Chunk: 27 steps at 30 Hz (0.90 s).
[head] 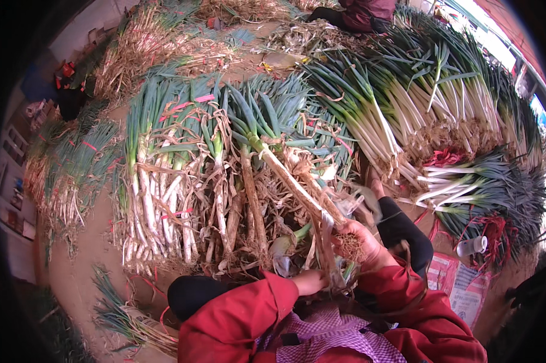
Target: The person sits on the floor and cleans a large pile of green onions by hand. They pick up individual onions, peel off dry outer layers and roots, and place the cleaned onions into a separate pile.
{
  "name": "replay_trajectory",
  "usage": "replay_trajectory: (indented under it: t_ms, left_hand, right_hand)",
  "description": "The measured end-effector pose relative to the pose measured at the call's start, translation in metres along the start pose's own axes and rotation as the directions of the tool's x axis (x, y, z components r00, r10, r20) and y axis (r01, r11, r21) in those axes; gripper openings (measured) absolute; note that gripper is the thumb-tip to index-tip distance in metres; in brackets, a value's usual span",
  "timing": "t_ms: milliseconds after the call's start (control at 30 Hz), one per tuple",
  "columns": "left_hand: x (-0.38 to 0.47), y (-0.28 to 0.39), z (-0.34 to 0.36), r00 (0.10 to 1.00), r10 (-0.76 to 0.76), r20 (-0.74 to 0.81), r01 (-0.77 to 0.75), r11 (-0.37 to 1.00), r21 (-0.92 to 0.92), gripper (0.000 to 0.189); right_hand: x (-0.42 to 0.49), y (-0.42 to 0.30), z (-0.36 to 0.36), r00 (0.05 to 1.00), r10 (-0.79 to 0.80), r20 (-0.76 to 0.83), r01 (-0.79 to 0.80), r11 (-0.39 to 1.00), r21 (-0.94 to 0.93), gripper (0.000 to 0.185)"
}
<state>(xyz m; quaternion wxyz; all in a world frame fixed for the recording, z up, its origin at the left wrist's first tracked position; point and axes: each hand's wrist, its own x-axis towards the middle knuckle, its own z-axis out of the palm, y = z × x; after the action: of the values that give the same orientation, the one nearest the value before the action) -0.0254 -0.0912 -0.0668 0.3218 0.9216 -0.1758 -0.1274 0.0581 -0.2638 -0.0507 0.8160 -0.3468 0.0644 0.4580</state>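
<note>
A long green onion (295, 179) slants across the pile before me, its green leaves pointing away and its stalk partly brown with dry skin. My right hand (361, 242) grips it close to the bushy roots (349, 247). Loosened strips of outer leaf (328, 254) hang from the stalk to my left hand (311, 282), which is closed on them; its fingertips are hidden. Beneath lie more unpeeled green onions (255, 204) among withered leaves. A thick bulb-like stalk end (283, 245) rests just beyond my left hand.
Peeled green onions (404, 104) lie in rows at right, with a smaller stack (454, 186) nearer me. Red ties (495, 236), a white plastic container (472, 246) and a printed sack (463, 286) are beside my leg. Tied bundles (159, 204) lie left. Another person (366, 16) sits at the back.
</note>
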Motion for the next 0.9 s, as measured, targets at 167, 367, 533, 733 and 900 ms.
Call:
replay_trajectory:
  t_ms: [167, 367, 533, 733, 900]
  left_hand:
    - [0.016, -0.099, -0.038, 0.517, -0.480, -0.709, 0.167, 0.869, -0.467, 0.040]
    - [0.059, -0.144, -0.109, 0.654, -0.478, -0.586, 0.090, 0.818, -0.568, 0.011]
    - [0.029, -0.069, -0.094, 0.880, -0.372, -0.296, 0.238, 0.884, -0.402, 0.009]
    - [0.024, -0.073, -0.095, 0.736, -0.423, -0.528, 0.276, 0.900, -0.336, 0.034]
    - [0.053, -0.116, -0.103, 0.624, -0.280, -0.729, 0.090, 0.953, -0.290, 0.024]
  right_hand:
    - [-0.023, 0.005, -0.008, 0.958, 0.046, 0.283, 0.014, 0.978, -0.206, 0.041]
    - [-0.075, 0.032, 0.011, 0.991, 0.011, 0.132, 0.007, 0.991, -0.136, 0.061]
    - [-0.070, 0.010, 0.001, 1.000, 0.007, 0.028, -0.006, 0.999, -0.045, 0.050]
    - [-0.067, 0.001, 0.007, 0.995, -0.007, 0.095, 0.010, 1.000, -0.029, 0.053]
    - [-0.076, 0.014, 0.020, 0.997, 0.050, 0.066, -0.052, 0.999, 0.015, 0.054]
